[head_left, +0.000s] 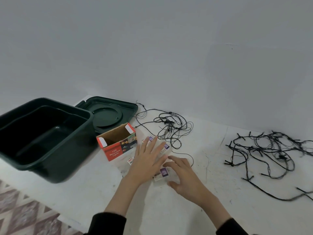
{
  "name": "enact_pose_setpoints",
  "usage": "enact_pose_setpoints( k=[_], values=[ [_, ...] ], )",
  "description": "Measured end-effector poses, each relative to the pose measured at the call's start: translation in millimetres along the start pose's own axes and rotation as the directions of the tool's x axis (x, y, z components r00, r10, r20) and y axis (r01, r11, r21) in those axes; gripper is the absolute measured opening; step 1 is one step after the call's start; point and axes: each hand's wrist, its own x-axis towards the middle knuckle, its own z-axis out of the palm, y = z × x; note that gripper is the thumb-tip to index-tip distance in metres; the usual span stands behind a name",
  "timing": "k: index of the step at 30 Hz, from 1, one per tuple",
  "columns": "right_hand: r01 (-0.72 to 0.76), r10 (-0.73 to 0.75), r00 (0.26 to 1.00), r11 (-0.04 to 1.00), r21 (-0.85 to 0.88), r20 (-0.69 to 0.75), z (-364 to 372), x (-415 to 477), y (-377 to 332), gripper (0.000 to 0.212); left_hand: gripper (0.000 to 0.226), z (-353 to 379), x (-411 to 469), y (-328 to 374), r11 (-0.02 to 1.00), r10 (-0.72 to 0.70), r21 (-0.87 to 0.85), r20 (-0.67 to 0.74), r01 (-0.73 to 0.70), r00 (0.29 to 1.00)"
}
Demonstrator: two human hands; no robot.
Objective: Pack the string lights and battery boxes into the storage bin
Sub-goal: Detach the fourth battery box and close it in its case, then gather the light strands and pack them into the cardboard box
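Battery boxes (163, 173), small, flat and white with glossy printed labels, lay scattered at the middle of the scuffed white table (211, 175); three showed purple pictures, and a fourth, red-labelled, was partly hidden. Two black sleeves reached in from the near edge. The left hand (145, 160) lay flat on the boxes, fingers straight and spread. The right hand (184, 177) rested over the nearest box, its fingers loosely bent and not closed round it. Just beyond stood one red cardboard carton (115, 152), open-topped. Left of it sat the storage bin (67, 158), dark green smooth plastic, rectangular and open, with its lid (111, 112) flat behind. String lights lay in two black heaps: a thin tangle (169, 122) beyond the hands and a thick tangle (254, 149) well apart to the right.
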Motion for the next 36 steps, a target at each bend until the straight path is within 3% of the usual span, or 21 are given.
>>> enact_pose_setpoints(
  k=[2, 6, 14, 16, 18, 21, 23, 25, 27, 29, 32, 34, 36],
  values=[
    [-0.032, 0.031, 0.999, 0.999, -0.017, -0.030, 1.7, 0.0, 0.0, 0.046, 0.061, 7.7, 1.7, -9.2, 0.995, -0.033, 0.098, 0.104, 0.023, 0.994],
    [-0.019, 0.018, 0.999, 0.999, -0.039, -0.037, 8.3, 2.7, -4.1, 0.047, 0.084, 16.9, -12.2, -25.6, 0.984, -0.010, 0.176, 0.096, -0.007, 0.995],
    [0.119, -0.121, 0.987, 0.993, 0.022, 0.109, 23.4, 19.0, -25.0, 0.050, 0.069, 5.5, -42.0, -53.9, 0.987, -0.050, 0.156, 0.059, 0.041, 0.997],
    [0.081, -0.093, 0.985, 0.993, 0.088, 0.143, 14.4, 29.7, -26.4, 0.043, 0.061, 2.3, -47.2, -57.5, 0.987, -0.078, 0.145, 0.067, 0.068, 0.995],
    [-0.022, 0.008, 0.996, 0.987, 0.157, 0.085, 2.9, 47.5, -20.8, 0.040, 0.059, 0.1, -49.9, -59.8, 0.987, -0.090, 0.141, 0.082, 0.078, 0.993],
    [-0.079, 0.077, 0.992, 0.997, -0.010, -0.097, -11.2, 86.2, 0.5, 0.051, 0.065, -4.9, -51.2, -59.0, 0.990, -0.096, 0.114, 0.111, 0.084, 0.989],
    [-0.171, 0.155, 0.983, 0.967, -0.188, -0.096, -19.5, 109.1, 11.2, 0.054, 0.071, -9.4, -50.8, -56.0, 0.992, -0.105, 0.084, 0.122, 0.095, 0.987],
    [-0.286, 0.287, 0.957, 0.911, -0.297, -0.040, -20.7, 124.2, 17.0, 0.061, 0.062, -15.7, -48.3, -51.1, 0.992, -0.116, 0.066, 0.125, 0.108, 0.985],
    [-0.360, 0.379, 0.925, 0.866, -0.347, -0.014, -11.4, 130.1, 21.0, 0.055, 0.045, -20.9, -43.3, -46.0, 0.992, -0.123, 0.040, 0.105, 0.120, 0.987],
    [-0.364, 0.366, 0.928, 0.852, -0.375, -0.069, 2.7, 128.1, 24.6, 0.032, 0.041, -25.4, -36.9, -40.2, 0.992, -0.126, -0.015, 0.058, 0.127, 0.990],
    [-0.376, 0.326, 0.911, 0.909, -0.181, -0.253, -4.4, 121.0, 21.0, 0.017, 0.041, -40.2, -22.6, -27.9, 0.983, -0.128, -0.135, 0.012, 0.128, 0.992],
    [-0.372, 0.413, 0.871, 0.908, 0.193, -0.265, -36.8, 121.7, 11.6, 0.012, 0.042, -55.8, -6.7, -18.5, 0.976, -0.099, -0.197, -0.019, 0.093, 0.995],
    [-0.290, 0.442, 0.878, 0.795, 0.533, -0.182, -87.5, 123.4, -7.6, 0.009, 0.044, -76.7, 13.4, -4.9, 0.964, -0.031, -0.265, -0.097, 0.005, 0.995]
  ],
)
